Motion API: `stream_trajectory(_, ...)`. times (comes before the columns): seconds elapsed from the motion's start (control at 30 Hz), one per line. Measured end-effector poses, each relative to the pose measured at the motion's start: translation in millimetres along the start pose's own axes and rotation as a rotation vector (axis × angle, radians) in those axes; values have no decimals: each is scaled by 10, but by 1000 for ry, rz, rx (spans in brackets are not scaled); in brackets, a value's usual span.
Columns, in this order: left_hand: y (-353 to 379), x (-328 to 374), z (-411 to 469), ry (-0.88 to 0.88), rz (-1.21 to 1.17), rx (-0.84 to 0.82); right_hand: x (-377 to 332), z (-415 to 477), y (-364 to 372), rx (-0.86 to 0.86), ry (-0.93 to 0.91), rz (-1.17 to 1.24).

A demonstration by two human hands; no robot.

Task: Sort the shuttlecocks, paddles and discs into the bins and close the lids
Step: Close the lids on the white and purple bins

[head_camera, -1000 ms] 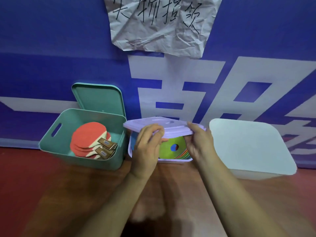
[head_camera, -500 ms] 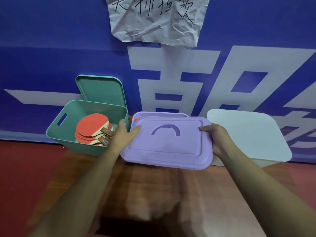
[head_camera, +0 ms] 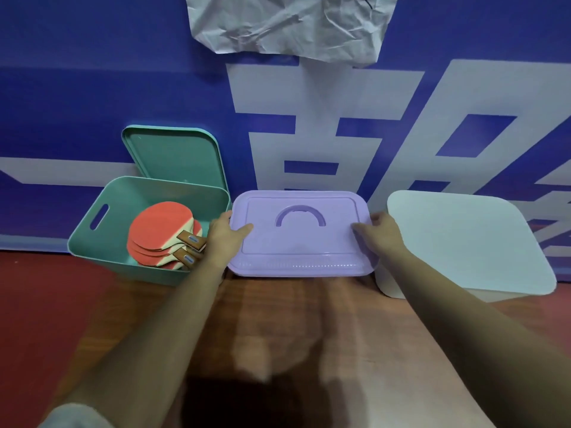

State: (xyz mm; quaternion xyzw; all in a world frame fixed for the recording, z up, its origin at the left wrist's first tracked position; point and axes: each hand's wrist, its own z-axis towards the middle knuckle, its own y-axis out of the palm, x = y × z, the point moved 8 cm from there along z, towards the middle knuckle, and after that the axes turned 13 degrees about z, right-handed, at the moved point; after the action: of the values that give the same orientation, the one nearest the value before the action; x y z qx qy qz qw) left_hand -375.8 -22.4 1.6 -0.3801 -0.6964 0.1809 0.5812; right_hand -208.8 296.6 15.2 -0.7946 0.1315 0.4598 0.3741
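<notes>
Left hand [head_camera: 224, 239] and right hand [head_camera: 381, 236] pinch the purple lid [head_camera: 301, 239] by its ends; white bin [head_camera: 463, 242] on the right's covered, green bin [head_camera: 123, 196] with paddles [head_camera: 160, 230] isn't yet.

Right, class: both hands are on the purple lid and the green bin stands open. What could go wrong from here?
The purple lid may sit crooked: the left hand and right hand grip only its short sides, so a far corner might not seat. The left hand lies right beside the green bin, so pulling back could knock it. The green lid leans upright behind that bin of paddles and could topple.
</notes>
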Motion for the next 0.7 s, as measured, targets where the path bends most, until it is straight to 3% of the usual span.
stream_trajectory(0.2, 218, 135, 286, 67, 256, 41, 89, 192, 237, 139, -73, -233)
stream_trajectory(0.37, 469, -37, 365, 65, 373, -32, 226, 260, 414, 122, -114, -406)
stream_trajectory(0.7, 618, -179, 501, 71, 338, 71, 431, 439, 590, 92, -100, -296)
